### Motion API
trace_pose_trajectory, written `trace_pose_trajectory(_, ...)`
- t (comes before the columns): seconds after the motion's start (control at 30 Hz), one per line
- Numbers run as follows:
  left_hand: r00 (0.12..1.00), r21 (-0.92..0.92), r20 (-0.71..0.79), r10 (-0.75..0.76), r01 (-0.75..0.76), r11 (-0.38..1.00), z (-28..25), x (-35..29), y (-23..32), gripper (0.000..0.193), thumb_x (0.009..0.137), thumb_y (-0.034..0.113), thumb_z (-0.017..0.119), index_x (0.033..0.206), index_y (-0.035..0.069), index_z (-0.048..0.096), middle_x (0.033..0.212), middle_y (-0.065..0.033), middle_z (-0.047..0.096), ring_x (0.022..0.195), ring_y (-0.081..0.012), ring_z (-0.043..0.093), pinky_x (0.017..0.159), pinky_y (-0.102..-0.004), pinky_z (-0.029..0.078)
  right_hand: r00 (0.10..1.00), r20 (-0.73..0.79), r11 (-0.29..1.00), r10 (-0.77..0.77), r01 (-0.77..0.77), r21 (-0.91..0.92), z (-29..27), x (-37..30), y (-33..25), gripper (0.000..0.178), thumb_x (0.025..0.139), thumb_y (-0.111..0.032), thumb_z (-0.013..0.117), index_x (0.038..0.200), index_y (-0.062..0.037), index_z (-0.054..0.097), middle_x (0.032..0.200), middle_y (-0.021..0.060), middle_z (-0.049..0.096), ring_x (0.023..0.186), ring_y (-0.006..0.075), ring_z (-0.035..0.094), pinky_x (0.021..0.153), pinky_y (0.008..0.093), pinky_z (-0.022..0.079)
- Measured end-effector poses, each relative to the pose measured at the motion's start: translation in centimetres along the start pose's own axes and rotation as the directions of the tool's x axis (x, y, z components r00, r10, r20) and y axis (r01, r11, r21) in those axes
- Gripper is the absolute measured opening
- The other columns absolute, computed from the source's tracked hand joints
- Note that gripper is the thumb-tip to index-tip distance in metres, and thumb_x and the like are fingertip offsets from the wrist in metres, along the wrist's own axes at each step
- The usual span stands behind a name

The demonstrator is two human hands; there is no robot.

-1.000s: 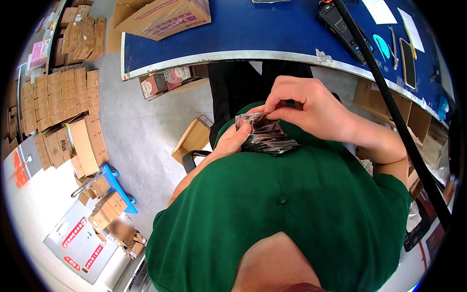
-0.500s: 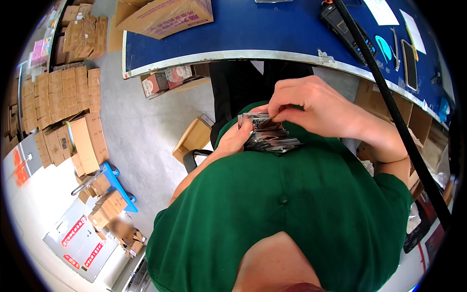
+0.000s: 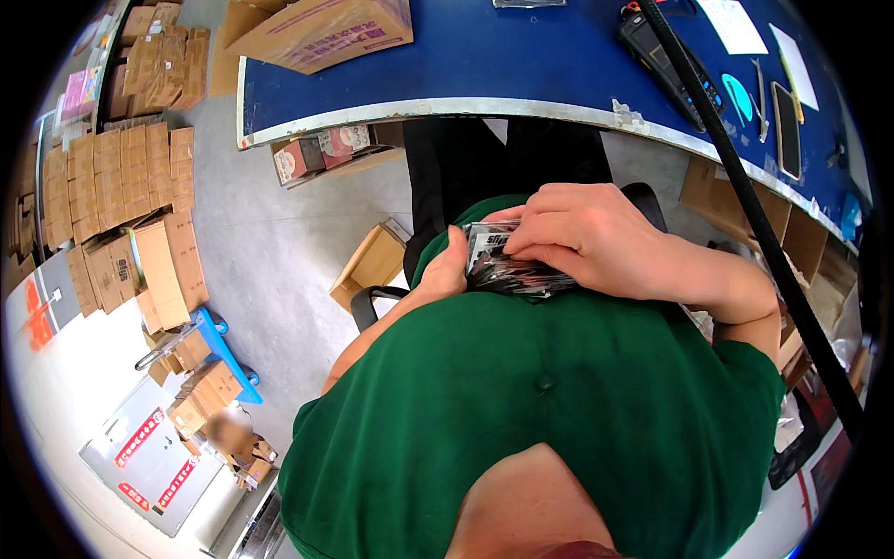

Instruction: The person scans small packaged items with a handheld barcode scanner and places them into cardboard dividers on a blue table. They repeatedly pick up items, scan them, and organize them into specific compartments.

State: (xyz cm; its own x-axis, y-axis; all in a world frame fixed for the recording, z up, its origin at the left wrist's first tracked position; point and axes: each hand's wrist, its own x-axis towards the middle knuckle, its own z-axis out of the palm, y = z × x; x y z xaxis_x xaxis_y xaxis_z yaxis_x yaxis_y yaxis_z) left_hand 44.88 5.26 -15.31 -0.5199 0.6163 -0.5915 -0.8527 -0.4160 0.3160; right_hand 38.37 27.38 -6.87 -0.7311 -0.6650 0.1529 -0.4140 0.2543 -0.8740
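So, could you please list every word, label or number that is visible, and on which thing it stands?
I copy no wording, only where it stands:
Open carton on the blue table: purple print.
Glossy stack in the left hand: dark lettering.
Brown carton at left: dark print, small.
Red strips on the grey panel: pale characters, small.
Other marks: too small or blurred to read.

Warehouse-like workroom: stacked cartons (image 3: 121, 182), blue trolley (image 3: 224, 350), worktable (image 3: 512, 65).

The packets (image 3: 512, 274) look glossy plastic, the shirt (image 3: 419, 391) smooth matt cloth.
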Motion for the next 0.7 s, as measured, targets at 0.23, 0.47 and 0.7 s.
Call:
trace_pose_trajectory(0.23, 0.991, 0.152, 0.093, 0.098, -0.111, 0.982, 1.2, -0.9, 1.2, 0.069, 0.1, 0.056, 0.042, 0.146, 0.004, 0.037, 0.135, -0.0096, 0.054, 0.122, -0.02, 0.054, 0.107, -0.0367, 0.042, 0.99, -0.131, 0.997, 0.062, -0.054, 0.064, 0.1, 0.4, 0.4, 0.012, 0.08, 0.001, 0.073, 0.09, -0.0016, 0.067, 0.083, 0.0078, 0.062, 0.073, 0.0248, 0.063, 0.058, 0.0329, 0.05)
trace_pose_trajectory(0.47, 0.979, 0.177, 0.094, 0.182, -0.196, 0.964, 1.9, -1.2, 1.4, 0.069, 0.1, 0.055, 0.045, 0.145, 0.004, 0.038, 0.134, -0.0098, 0.054, 0.122, -0.0203, 0.054, 0.107, -0.0371, 0.042, 0.987, -0.153, 0.994, -0.046, 0.031, -0.101, 0.5, 0.2, 0.3, 0.014, 0.078, -0.002, 0.074, 0.09, -0.0044, 0.068, 0.082, 0.007, 0.06, 0.072, 0.0246, 0.061, 0.057, 0.0335, 0.049)
trace_pose_trajectory(0.7, 0.982, 0.289, 0.017, 0.186, -0.183, 0.94, 1.8, -1.1, 1.5, 0.06, 0.102, 0.043, 0.047, 0.145, 0.001, 0.039, 0.136, -0.01, 0.053, 0.124, -0.0184, 0.052, 0.107, -0.0355, 0.039, 0.979, -0.193, 0.997, -0.063, 0.056, -0.044, 0.6, 0.1, 0.5, 0.013, 0.078, -0.002, 0.074, 0.089, -0.0033, 0.067, 0.082, 0.0073, 0.06, 0.071, 0.0255, 0.061, 0.057, 0.034, 0.05)
